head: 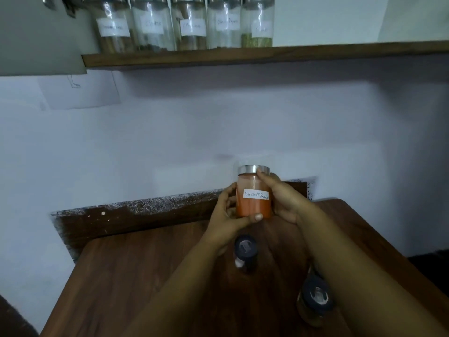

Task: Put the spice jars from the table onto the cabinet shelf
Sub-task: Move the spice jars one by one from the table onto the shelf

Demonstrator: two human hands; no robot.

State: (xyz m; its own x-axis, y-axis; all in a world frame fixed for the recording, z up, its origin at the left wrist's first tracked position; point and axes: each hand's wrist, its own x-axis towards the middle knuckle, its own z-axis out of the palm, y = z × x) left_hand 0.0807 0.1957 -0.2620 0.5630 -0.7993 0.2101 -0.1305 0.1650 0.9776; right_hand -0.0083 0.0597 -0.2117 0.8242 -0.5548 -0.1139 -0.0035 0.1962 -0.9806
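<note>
A glass jar of red chilli powder (252, 205) with a steel lid and a white label is held above the far part of the wooden table (145, 276). My left hand (227, 215) grips its left side and bottom. My right hand (283, 198) wraps its right side, one finger up at the lid. Two dark-lidded jars stand on the table: one (245, 254) under my left wrist, another (313, 302) beside my right forearm. High up, the wooden shelf (315, 53) carries several labelled glass jars (192, 25) in a row at its left part.
A grey cabinet door (41, 37) hangs at the upper left beside the shelf. The shelf board to the right of the jar row is bare. A white wall (170, 130) rises behind the table, with a dark wooden back strip (136, 215) along the table's rear.
</note>
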